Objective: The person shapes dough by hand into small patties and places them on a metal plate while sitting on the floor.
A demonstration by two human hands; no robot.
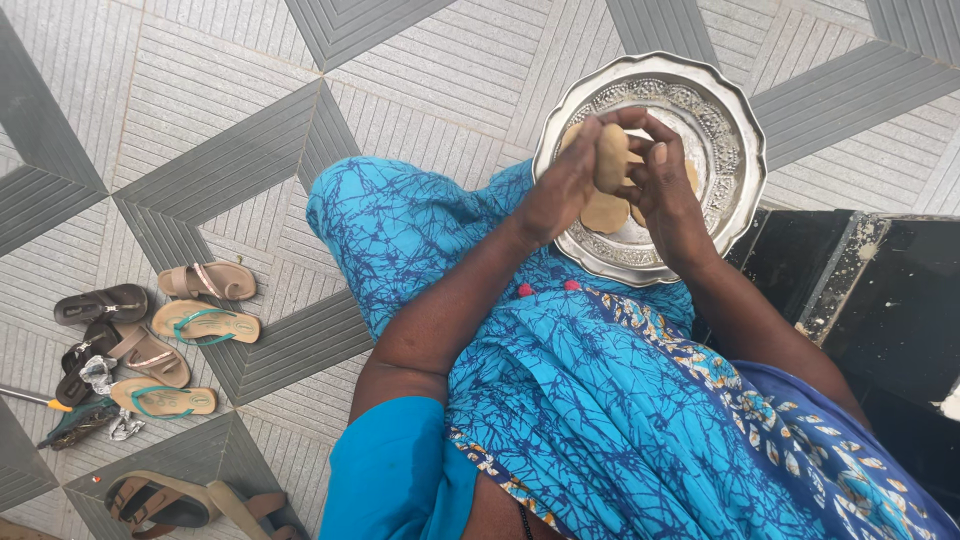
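Head view is looking straight down on both forearms, which are reaching forward from a blue patterned garment (600,400) and converging over a silver plate (735,120). The left hand (565,185) is curling its fingers around a tan dough piece (611,157), while the right hand (668,190) is pressing against the same piece from the other side, so the two hands are gripping it between them, upright and lifted just above the plate. More flat dough pieces (605,212) are lying in the plate's embossed middle, directly under the hands. The plate's scalloped rim is sitting just beside a black slab (880,290) on the right, and its near edge is meeting the garment. Open grey ribbed tile floor (200,120) is stretching to the left and ahead. Several sandals (200,320) are lying well apart at the far left.
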